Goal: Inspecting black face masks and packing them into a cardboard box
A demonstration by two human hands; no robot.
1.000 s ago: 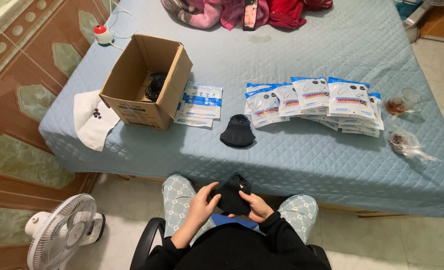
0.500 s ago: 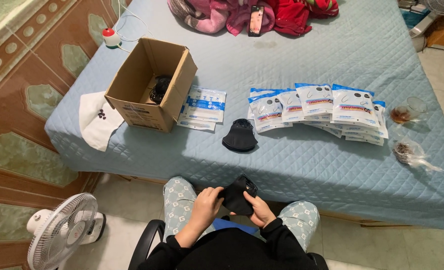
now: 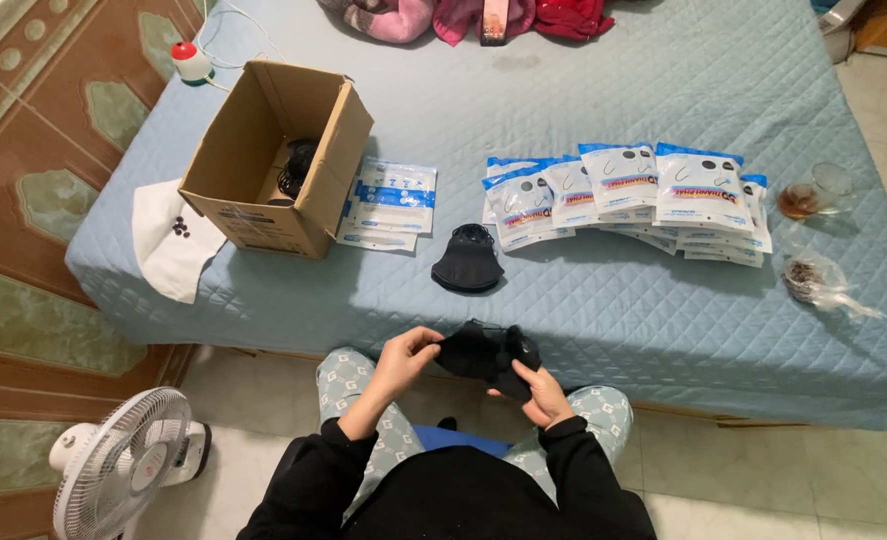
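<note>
I sit at the near edge of a bed covered by a blue quilt (image 3: 604, 90). Both hands hold a bunch of black face masks (image 3: 482, 352) over my lap. My left hand (image 3: 402, 358) pinches its left end; my right hand (image 3: 539, 390) grips it from below on the right. Another black mask (image 3: 468, 262) lies flat on the quilt just beyond my hands. A row of overlapping white-and-blue packets (image 3: 629, 190) spreads to the right of it. A smaller stack of flat packets (image 3: 389, 200) lies left, next to an open cardboard box (image 3: 264, 160) with dark items inside.
A white cloth (image 3: 169, 240) hangs over the bed's left edge. A glass (image 3: 809, 195) and a clear plastic bag (image 3: 819, 280) sit at the right. Pink and red clothes (image 3: 464, 15) lie at the far side. A white floor fan (image 3: 124, 465) stands lower left.
My hands have lifted the black masks from my lap toward the bed edge and spread slightly apart. The view has tilted down a little.
</note>
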